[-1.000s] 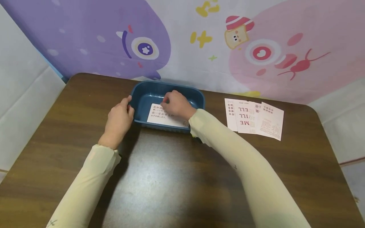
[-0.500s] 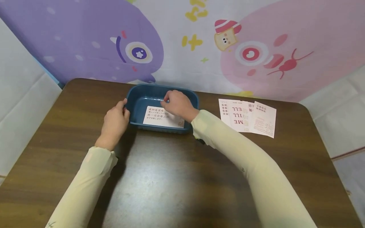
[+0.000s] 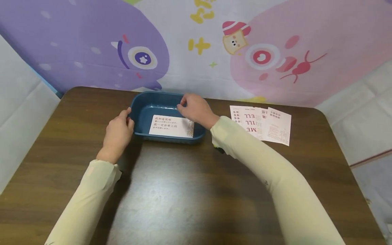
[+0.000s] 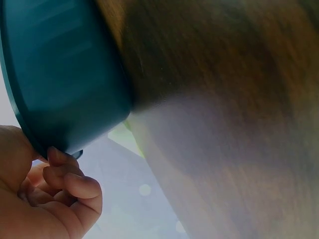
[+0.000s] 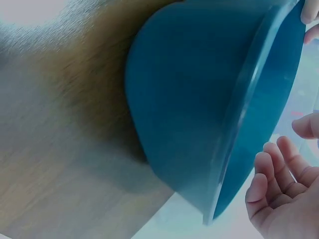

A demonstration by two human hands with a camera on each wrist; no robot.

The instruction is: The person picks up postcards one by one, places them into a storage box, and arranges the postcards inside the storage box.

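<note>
A dark blue plastic basin (image 3: 159,99) stands near the table's back edge. Inside it a white card (image 3: 166,126) printed with dark red text lies flat on the bottom. My left hand (image 3: 116,136) pinches the basin's left end; in the left wrist view, the fingers of this hand (image 4: 55,199) are curled at the rim of the basin (image 4: 60,69). Over the basin's right part hovers my right hand (image 3: 197,109), covering its back right rim from above. The right wrist view has this hand (image 5: 286,194) with loosely bent fingers, thumb apart and nothing between them.
To the right of the basin, several overlapping printed cards (image 3: 277,127) lie on the brown wooden table (image 3: 171,190). Close behind the table's back edge hangs a cloth (image 3: 190,75) with cartoon animals. White panels flank both sides.
My right hand has lifted from the card and shifted back and right, uncovering more of the print. The left hand keeps its hold on the basin. The whole head view has shifted slightly.
</note>
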